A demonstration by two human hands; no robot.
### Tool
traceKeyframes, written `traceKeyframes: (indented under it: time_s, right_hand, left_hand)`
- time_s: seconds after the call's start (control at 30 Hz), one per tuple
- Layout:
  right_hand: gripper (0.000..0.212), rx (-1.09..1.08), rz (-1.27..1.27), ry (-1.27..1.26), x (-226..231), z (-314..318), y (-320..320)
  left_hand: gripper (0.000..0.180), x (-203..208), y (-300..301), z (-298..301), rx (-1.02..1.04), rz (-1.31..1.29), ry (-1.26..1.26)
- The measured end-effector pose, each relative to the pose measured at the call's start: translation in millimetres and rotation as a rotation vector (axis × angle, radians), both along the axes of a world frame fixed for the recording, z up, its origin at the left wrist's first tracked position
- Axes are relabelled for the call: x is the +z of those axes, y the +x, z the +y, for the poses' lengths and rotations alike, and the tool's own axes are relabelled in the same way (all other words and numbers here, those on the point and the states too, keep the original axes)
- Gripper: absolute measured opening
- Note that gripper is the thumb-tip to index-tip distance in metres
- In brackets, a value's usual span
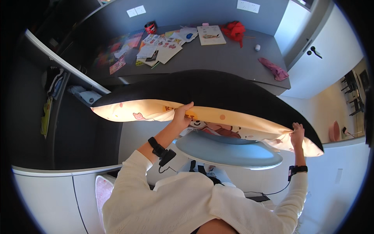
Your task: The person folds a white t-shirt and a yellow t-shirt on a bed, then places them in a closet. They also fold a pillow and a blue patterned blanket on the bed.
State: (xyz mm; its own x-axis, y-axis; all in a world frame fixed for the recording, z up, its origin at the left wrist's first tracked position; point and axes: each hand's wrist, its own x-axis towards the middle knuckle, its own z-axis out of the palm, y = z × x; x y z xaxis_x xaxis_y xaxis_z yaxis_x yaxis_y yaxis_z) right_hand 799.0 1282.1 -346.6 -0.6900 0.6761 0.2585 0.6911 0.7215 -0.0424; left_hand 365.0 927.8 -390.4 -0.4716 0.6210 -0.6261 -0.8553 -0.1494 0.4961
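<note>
A large cushion (210,87) stretches across the middle of the view, black on its upper side and cream with cartoon bears and dots on the side toward me. My left hand (183,116) is closed on its cream cover near the middle, thumb up over the black seam. Toward the right end, my right hand (297,134) pinches the cover's edge, and the cloth bunches beneath the fingers. Both ends of the cushion droop. Below it is a light blue rounded surface (230,151), perhaps a chair seat, partly hidden by the cushion.
A dark grey desk (233,58) lies beyond, bearing papers (167,46), a picture book (211,35), a red cloth bag (234,30) and a pink cloth (273,69). Dark open shelves (58,113) stand at left. A white door (327,54) stands ajar at right.
</note>
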Motion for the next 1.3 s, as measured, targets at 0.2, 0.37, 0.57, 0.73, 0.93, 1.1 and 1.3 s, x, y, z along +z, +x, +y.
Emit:
traceKeyframes:
  time_s: [0.2,0.37,0.57,0.73,0.93,1.1,1.3]
  right_hand:
    - [0.023,0.146,-0.033,-0.042,48.6,16.7,-86.4]
    - [0.028,0.204,-0.121,-0.114,28.3,32.7,-118.0]
    - [0.027,0.193,-0.079,-0.218,-11.2,87.6,-127.8]
    - [0.03,0.316,-0.171,-0.095,-61.5,173.9,-122.1]
    - [0.031,0.587,-0.207,0.305,-93.7,244.6,-141.0]
    - [0.031,0.522,-0.21,-0.066,-28.9,234.4,-161.5]
    - [0.03,0.735,-0.184,-0.565,101.5,92.3,-176.6]
  left_hand:
    - [0.025,-0.7,-35.4,-24.2,0.013,0.079,0.017]
    - [0.021,-4.3,-34.1,-62.0,0.002,0.183,-0.167]
    - [0.014,9.4,21.9,-153.9,0.254,0.439,-0.155]
    - [0.011,5.8,125.9,-240.6,0.558,0.351,-0.271]
    - [0.008,-0.3,269.2,-317.0,0.796,0.224,-0.327]
    - [0.012,-12.4,379.4,-382.1,1.048,0.135,-0.351]
    - [0.013,-47.9,487.3,-435.7,1.243,0.018,-0.31]
